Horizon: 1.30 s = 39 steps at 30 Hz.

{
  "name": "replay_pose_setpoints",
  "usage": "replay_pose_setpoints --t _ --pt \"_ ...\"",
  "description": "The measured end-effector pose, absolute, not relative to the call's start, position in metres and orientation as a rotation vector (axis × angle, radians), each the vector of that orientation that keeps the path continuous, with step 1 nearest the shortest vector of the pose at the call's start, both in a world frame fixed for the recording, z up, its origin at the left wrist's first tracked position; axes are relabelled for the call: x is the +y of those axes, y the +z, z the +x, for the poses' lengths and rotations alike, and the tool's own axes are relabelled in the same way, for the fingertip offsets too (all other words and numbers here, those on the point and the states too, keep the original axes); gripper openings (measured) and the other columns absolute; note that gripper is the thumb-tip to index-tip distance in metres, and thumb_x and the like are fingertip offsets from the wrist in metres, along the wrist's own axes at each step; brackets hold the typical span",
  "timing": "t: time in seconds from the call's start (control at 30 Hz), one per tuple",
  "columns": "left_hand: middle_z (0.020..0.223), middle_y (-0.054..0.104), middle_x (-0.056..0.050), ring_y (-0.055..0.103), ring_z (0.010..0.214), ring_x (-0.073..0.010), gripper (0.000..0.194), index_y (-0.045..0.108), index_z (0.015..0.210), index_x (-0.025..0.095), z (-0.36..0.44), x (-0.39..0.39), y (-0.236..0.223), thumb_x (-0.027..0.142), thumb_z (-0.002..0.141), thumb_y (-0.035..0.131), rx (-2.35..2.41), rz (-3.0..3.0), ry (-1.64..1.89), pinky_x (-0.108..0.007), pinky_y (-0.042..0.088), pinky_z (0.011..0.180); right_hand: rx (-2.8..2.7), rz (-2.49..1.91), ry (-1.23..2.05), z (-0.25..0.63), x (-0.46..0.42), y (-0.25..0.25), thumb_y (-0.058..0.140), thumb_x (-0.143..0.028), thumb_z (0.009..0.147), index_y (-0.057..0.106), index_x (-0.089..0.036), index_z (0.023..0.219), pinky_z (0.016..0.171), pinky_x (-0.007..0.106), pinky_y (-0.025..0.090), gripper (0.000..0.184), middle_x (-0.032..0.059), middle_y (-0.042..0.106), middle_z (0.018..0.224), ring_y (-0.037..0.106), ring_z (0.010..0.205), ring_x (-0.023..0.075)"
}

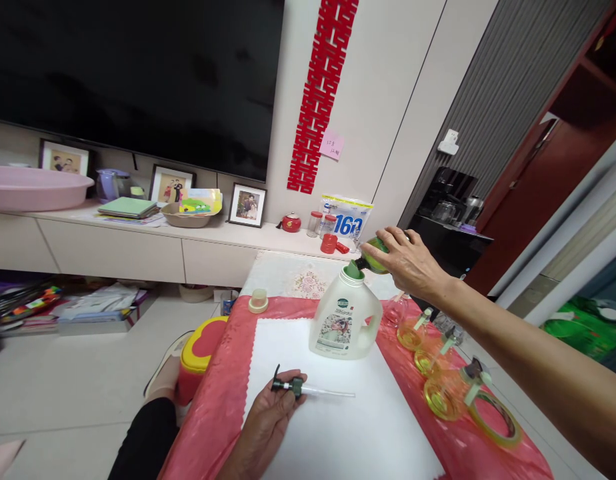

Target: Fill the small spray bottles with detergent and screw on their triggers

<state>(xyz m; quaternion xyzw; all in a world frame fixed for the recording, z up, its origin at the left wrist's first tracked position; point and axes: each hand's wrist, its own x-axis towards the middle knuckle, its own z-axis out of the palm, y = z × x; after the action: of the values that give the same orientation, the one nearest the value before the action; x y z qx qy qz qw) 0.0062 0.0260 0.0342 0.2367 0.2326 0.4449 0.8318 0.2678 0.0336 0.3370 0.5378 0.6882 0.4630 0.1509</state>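
The right hand [404,257] grips a tilted green bottle [375,257], its neck at the mouth of a jug [346,328] on the surface [213,400]; the left hand [274,419] grasps a pump [297,387]. The jug is pale and handled, the pump dark-headed, clear-tubed.

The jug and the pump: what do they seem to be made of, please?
Jug: probably plastic, smooth with a soft sheen, given its milky, moulded body. Pump: likely plastic too, dark and slightly glossy, with a see-through tube.
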Motion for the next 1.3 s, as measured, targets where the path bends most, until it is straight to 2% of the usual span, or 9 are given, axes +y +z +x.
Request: replay_pose_setpoints --t 0.47,0.7,0.83,1.3 --pt "0.104 0.077 -0.009 0.067 0.098 -0.0206 0.046 0.079 0.095 0.019 0.007 0.026 0.035 0.029 0.054 0.097 0.511 0.487 0.940 -0.031 0.053 0.090 1.968 1.428 1.349 0.261 0.039 0.342 0.052 -0.001 0.080 0.043 -0.030 0.141 0.097 0.047 0.034 0.068 0.0162 0.040 0.142 0.035 0.131 0.0339" --pt "0.102 0.077 -0.008 0.066 0.094 -0.0169 0.046 0.079 0.095 0.020 0.008 0.027 0.036 0.029 0.053 0.097 0.501 0.467 0.934 -0.027 0.054 0.088 1.972 1.382 1.372 0.259 0.041 0.345 0.051 0.000 0.083 0.045 -0.030 0.140 0.100 0.049 0.033 0.064 0.0162 0.039 0.144 0.034 0.134 0.0338" --pt "0.103 0.077 -0.009 0.066 0.097 -0.0178 0.047 0.079 0.095 0.019 0.008 0.027 0.036 0.029 0.053 0.097 0.497 0.455 0.928 -0.027 0.054 0.089 1.970 1.356 1.358 0.259 0.040 0.346 0.050 -0.001 0.085 0.045 -0.029 0.139 0.101 0.050 0.034 0.062 0.0165 0.038 0.145 0.034 0.135 0.0330" --pt "0.102 0.077 -0.010 0.067 0.093 -0.0178 0.047 0.080 0.094 0.019 0.008 0.027 0.035 0.027 0.052 0.098 0.496 0.446 0.938 -0.028 0.055 0.087 1.956 1.268 1.276 0.247 0.043 0.354 0.055 -0.005 0.085 0.049 -0.027 0.137 0.102 0.051 0.036 0.056 0.0172 0.043 0.138 0.038 0.132 0.0340"
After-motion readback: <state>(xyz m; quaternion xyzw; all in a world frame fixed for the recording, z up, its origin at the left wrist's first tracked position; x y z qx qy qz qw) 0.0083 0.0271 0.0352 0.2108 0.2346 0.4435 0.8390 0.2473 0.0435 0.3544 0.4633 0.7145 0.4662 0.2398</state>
